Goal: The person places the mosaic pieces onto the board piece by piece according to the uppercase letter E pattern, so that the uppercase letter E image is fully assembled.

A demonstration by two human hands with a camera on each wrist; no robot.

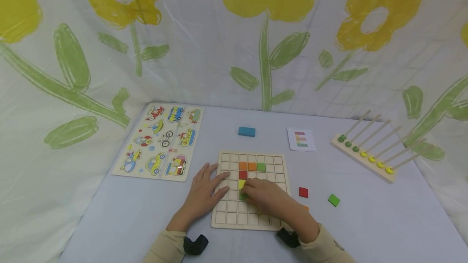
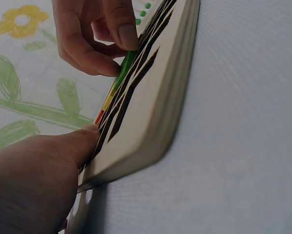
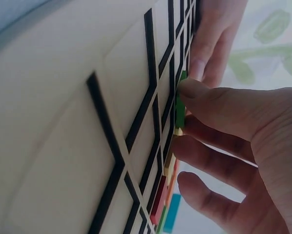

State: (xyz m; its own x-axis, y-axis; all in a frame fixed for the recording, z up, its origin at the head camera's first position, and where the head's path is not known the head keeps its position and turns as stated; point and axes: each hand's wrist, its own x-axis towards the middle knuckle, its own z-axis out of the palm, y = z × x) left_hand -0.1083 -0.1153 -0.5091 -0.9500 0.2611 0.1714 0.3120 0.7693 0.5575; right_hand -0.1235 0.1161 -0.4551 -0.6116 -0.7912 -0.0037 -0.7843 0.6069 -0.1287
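A wooden grid board (image 1: 251, 227) lies in front of me, with orange, red, yellow and green square tiles in its cells. My right hand (image 1: 268, 198) is over the middle of the board, pinching a green tile (image 2: 128, 63) between thumb and fingers, right at the grid below the yellow tile (image 1: 241, 184). The same green tile (image 3: 180, 109) shows under the thumb in the right wrist view. My left hand (image 1: 204, 192) rests spread at the board's left side, thumb and index finger over its edge. Above the yellow tile sits a red tile (image 1: 243, 175).
Right of the board lie a loose red tile (image 1: 303, 192), a green tile (image 1: 334, 200) and an orange tile partly behind my right forearm. A blue block (image 1: 247, 132) and a pattern card (image 1: 310, 143) are behind it. A vehicle puzzle (image 1: 146, 175) stands left, a bead rack (image 1: 380, 171) right.
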